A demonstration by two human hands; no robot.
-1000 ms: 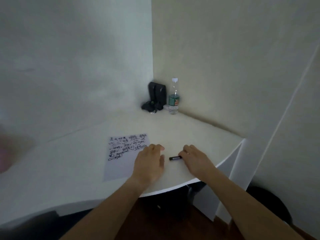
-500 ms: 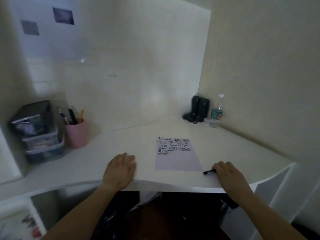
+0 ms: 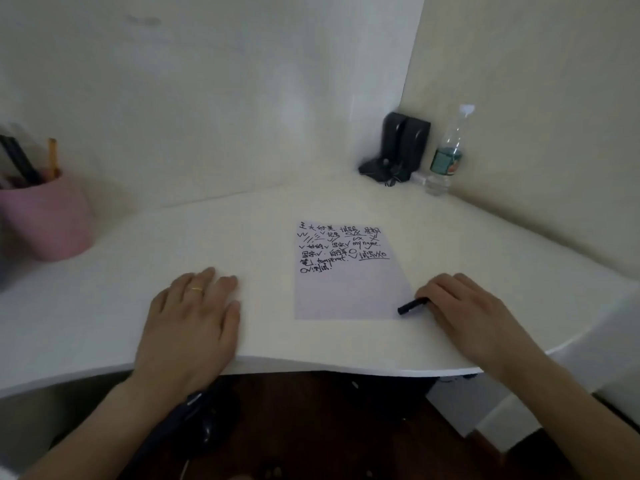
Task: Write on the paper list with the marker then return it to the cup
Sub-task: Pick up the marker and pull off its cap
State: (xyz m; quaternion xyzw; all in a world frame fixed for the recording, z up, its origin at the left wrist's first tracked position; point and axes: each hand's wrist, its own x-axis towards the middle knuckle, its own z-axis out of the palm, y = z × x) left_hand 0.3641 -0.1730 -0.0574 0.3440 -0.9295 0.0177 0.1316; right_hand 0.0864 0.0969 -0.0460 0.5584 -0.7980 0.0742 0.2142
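The paper list lies flat on the white desk, its upper half filled with black handwriting. A black marker lies on the desk at the paper's lower right corner. My right hand rests palm down beside it, and its fingertips touch the marker's right end without gripping it. My left hand lies flat on the desk left of the paper, holding nothing, with a ring on one finger. The pink cup stands at the far left with pens and a pencil in it.
A black device with cables and a clear water bottle stand in the back corner against the walls. The desk's curved front edge runs just under my wrists. Dark floor shows below it.
My left hand has moved from the paper's right side to the desk left of it. The view has turned left, so the pink cup now shows. My right hand stayed by the marker.
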